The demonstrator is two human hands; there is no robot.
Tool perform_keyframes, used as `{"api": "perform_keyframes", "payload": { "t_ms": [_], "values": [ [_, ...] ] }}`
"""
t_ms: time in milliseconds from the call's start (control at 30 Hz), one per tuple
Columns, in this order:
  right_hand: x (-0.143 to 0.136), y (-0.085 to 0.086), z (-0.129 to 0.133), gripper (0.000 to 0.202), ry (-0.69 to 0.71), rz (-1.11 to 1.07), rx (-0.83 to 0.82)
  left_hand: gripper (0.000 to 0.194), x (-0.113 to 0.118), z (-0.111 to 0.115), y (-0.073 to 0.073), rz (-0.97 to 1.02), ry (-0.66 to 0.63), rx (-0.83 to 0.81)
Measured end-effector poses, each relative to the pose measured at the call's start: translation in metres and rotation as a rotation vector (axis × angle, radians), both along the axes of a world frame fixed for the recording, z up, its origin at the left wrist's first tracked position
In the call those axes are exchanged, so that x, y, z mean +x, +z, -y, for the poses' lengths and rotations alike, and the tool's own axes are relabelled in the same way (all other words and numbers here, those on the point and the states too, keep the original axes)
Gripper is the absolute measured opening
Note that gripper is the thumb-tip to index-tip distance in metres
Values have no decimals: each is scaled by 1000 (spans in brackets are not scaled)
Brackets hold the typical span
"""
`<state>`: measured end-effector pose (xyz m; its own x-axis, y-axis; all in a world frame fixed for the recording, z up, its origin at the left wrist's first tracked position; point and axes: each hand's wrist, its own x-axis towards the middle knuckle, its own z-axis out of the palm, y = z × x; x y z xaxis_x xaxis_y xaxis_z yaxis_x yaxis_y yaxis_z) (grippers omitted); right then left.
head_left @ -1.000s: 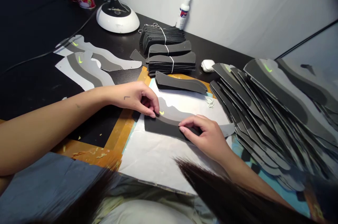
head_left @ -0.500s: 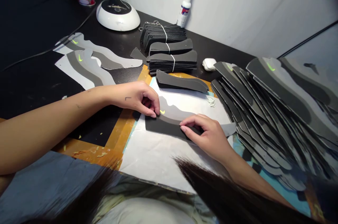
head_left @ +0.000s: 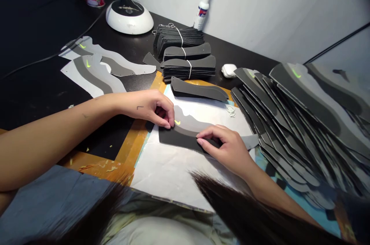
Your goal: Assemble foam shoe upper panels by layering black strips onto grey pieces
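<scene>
In front of me a grey shoe upper panel [head_left: 189,121] with a small yellow-green swoosh lies flat on a white sheet [head_left: 162,168]. Along its near side runs a black strip piece [head_left: 179,137]. My left hand [head_left: 158,110] has its fingers curled, thumb and fingertip pinched at the strip's upper left edge by the swoosh. Thumb and index finger of my right hand [head_left: 221,141] close on the same edge farther right. The right hand covers part of the strip and panel.
Loose black strips [head_left: 199,90] lie beyond the panel, with banded bundles [head_left: 189,67] behind. Finished-looking panels [head_left: 283,121] are piled at right, lighter panels [head_left: 98,71] at left. A lamp base [head_left: 129,19], a white bottle [head_left: 202,10] and a white case [head_left: 229,70] stand farther back.
</scene>
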<state>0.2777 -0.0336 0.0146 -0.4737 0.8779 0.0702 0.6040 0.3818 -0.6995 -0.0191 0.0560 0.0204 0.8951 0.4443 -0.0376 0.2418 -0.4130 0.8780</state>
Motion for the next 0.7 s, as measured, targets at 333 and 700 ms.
{"api": "perform_keyframes", "payload": {
  "t_ms": [333, 700],
  "values": [
    [-1, -1, 1, 10, -25, -16, -14, 21, -5, -4, 0, 58, 103, 159],
    [-1, 1, 1, 10, -25, 15, -4, 14, -8, -5, 7, 51, 241, 245]
  ]
}}
